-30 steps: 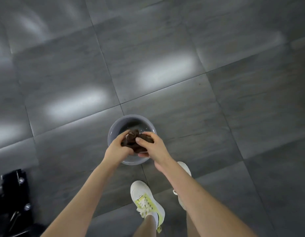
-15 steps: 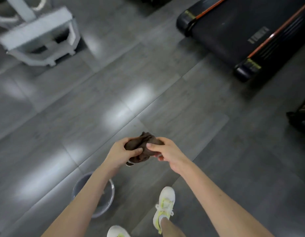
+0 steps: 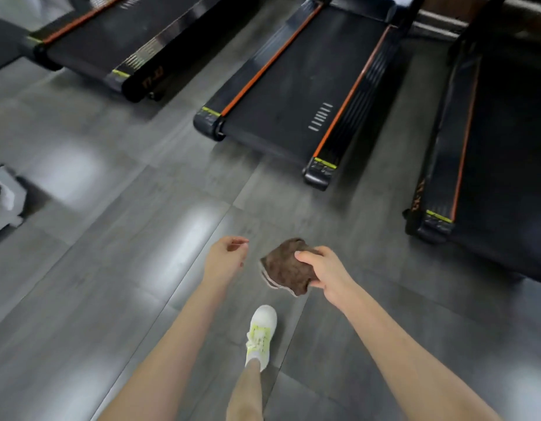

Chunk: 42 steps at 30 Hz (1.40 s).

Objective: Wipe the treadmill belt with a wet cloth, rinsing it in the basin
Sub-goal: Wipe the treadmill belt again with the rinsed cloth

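Low in the middle of the view, the right hand (image 3: 326, 273) grips a crumpled brown terry cloth (image 3: 285, 268) with a pale edge. The thumb lies on top and the fingers curl beneath it, holding it in the air above the floor. Just to its left and apart from the cloth, the left hand (image 3: 225, 258) hangs with fingers loosely curled, grasping nothing. Below the hands, a white lace-up shoe with yellow-green trim (image 3: 261, 332) stands on the glossy grey tiled floor (image 3: 111, 268). Beyond the hands, well apart from the cloth, three black treadmills with orange side stripes lie side by side. The middle treadmill (image 3: 358, 95) shows its black belt (image 3: 287, 95) with a row of white dashes, and the left treadmill (image 3: 111, 38) and the right treadmill (image 3: 500, 141) flank it. At the left edge sits a blurred white object (image 3: 5, 196).
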Each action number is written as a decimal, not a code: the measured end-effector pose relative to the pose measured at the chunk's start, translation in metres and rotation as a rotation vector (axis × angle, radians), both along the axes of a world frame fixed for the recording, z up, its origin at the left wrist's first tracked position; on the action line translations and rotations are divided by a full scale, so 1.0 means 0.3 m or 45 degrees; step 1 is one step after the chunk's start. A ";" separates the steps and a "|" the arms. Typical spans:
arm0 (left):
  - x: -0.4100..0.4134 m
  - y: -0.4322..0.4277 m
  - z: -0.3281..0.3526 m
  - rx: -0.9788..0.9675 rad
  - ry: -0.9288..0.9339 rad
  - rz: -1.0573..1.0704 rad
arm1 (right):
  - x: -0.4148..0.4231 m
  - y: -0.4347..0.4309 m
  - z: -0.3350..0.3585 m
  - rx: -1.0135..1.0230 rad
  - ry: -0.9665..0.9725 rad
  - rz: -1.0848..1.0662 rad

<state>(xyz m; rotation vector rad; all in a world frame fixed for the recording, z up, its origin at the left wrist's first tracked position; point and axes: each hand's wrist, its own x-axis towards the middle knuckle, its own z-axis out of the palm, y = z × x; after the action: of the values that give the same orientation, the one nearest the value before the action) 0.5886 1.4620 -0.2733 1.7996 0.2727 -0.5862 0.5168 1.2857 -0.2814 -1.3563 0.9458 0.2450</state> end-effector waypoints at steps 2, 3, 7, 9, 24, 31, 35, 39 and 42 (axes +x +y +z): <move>0.096 -0.146 0.037 -0.015 -0.010 -0.026 | 0.051 -0.146 0.014 -0.107 0.028 -0.040; 0.148 -0.221 0.057 -0.028 -0.019 -0.043 | 0.082 -0.220 0.020 -0.158 0.040 -0.053; 0.372 -0.521 0.130 0.005 -0.101 -0.151 | 0.218 -0.532 0.064 -0.357 0.096 -0.064; 0.475 -0.662 0.155 0.048 -0.145 -0.202 | 0.287 -0.693 0.093 -0.460 0.106 -0.065; 1.020 -1.577 0.001 0.183 -0.165 0.063 | 0.984 -1.877 0.060 -0.770 0.036 0.276; 1.411 -1.808 -0.178 0.325 -0.216 0.164 | 1.527 -2.176 -0.103 -0.614 0.031 0.220; 1.723 -1.955 -0.305 0.352 -0.224 0.185 | 1.874 -2.323 -0.234 -0.535 0.050 0.167; 2.006 -2.112 -0.471 0.387 -0.186 0.179 | 2.209 -2.463 -0.397 -0.593 0.054 0.193; 2.152 -2.200 -0.583 0.415 -0.162 0.143 | 2.410 -2.550 -0.496 -0.644 0.043 0.231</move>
<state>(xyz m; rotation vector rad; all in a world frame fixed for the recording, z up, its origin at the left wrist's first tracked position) 1.2342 0.8021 -0.4481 2.1099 0.3968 -0.3596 1.2400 0.5205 -0.4302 -1.9119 0.9491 0.1710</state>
